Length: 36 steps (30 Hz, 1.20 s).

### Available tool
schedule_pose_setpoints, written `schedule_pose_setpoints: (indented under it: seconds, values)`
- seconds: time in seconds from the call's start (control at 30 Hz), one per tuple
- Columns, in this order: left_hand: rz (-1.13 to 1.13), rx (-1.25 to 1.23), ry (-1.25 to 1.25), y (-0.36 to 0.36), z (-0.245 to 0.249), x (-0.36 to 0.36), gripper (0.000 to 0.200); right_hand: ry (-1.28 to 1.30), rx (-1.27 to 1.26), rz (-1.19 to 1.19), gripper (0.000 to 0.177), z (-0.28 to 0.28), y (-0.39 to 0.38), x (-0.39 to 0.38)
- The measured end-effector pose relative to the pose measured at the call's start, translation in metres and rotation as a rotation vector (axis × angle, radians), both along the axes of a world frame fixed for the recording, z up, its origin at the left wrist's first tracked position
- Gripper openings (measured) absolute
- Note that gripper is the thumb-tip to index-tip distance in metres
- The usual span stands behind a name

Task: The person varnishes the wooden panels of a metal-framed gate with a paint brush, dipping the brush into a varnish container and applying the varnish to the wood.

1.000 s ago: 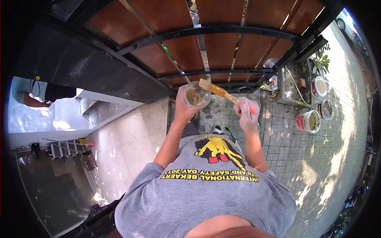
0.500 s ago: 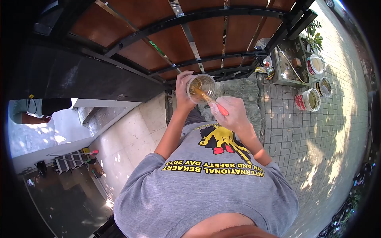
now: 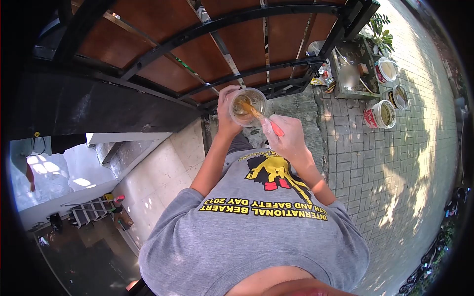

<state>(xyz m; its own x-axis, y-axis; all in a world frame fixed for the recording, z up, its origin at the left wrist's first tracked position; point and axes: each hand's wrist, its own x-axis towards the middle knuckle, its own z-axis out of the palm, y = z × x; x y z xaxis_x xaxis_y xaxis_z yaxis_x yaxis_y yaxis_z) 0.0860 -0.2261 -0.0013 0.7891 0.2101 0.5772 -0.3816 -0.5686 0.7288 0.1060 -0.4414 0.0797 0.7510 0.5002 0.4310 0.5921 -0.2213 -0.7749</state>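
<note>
My left hand (image 3: 226, 111) is wrapped round the side of a clear plastic cup (image 3: 263, 104), tilted so its mouth faces me. A little brownish-yellow liquid shows inside it. My right hand (image 3: 288, 137) grips a paintbrush (image 3: 256, 114) by its red-ended handle. The brush's head is down in the cup, and its bristles are hard to make out through the wet, amber colour. Both hands are in front of my chest, close to the lower edge of a gate (image 3: 192, 64) with brown panels and black metal bars.
At the right, several tubs stand on the brick paving (image 3: 355, 153), among them a red-and-white bucket (image 3: 371, 117). Beside them is a concrete planter box (image 3: 356, 94). On the left lie a folded stepladder (image 3: 91, 211) and pale floor tiles (image 3: 158, 172). Another person's arm (image 3: 30, 176) shows at far left.
My view has shifted slightly, so the gate and tubs sit further left. The brush has moved a little within the cup. The other person's arm at far left now hangs down.
</note>
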Motion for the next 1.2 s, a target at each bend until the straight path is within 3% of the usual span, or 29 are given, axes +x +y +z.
schedule_pose_setpoints:
  seconds: [0.1, 0.2, 0.43, 0.53, 0.7, 1.1, 1.2]
  values:
    - [0.002, -0.011, 0.011, -0.002, 0.006, 0.000, 0.068, -0.003, 0.148, -0.024, 0.028, 0.001, -0.007, 0.000]
    - [0.021, -0.034, 0.035, -0.003, 0.004, -0.004, 0.065, 0.018, 0.057, -0.029, 0.031, -0.009, -0.002, 0.002]
    - [-0.016, 0.013, 0.090, -0.008, 0.003, -0.002, 0.064, 0.203, 0.248, -0.070, 0.037, -0.022, -0.019, 0.001]
    - [-0.013, -0.063, 0.130, -0.014, 0.004, 0.003, 0.061, 0.505, 0.534, -0.083, 0.044, -0.040, -0.019, -0.001]
    - [0.013, 0.048, 0.116, -0.016, 0.003, 0.015, 0.059, 0.774, 0.713, -0.120, 0.053, -0.063, -0.021, -0.004]
    - [-0.174, 0.124, 0.112, -0.031, 0.005, 0.034, 0.064, 0.767, 0.621, -0.302, 0.053, -0.064, -0.035, -0.008]
    - [-0.239, 0.106, 0.114, -0.032, 0.002, 0.035, 0.064, 0.667, 0.576, -0.290, 0.051, -0.062, -0.031, -0.007]
